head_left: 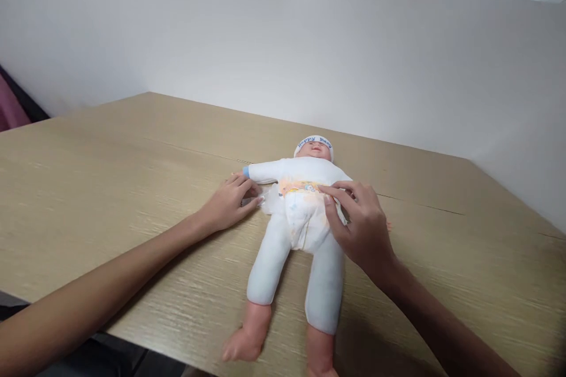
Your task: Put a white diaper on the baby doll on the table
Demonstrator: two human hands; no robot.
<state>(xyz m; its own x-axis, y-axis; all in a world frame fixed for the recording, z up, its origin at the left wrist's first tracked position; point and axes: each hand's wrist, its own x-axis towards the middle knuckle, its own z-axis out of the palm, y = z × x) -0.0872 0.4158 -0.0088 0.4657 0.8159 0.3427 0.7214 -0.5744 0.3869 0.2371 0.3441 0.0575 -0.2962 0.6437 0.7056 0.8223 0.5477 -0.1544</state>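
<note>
A baby doll (299, 230) in a white suit and a white headband lies on its back on the wooden table (110, 177), feet toward me. A white diaper (300, 212) with an orange-printed waistband is wrapped round its hips. My left hand (230, 201) pinches the diaper's side tab at the doll's left-hand side, next to the doll's arm. My right hand (360, 221) rests on the other side of the waistband, fingers curled and gripping the diaper's edge there.
A plain white partition (283, 53) stands along the table's far and right sides. The table's near edge (132, 336) runs just under the doll's feet. A dark and pink object (11, 109) shows at the far left.
</note>
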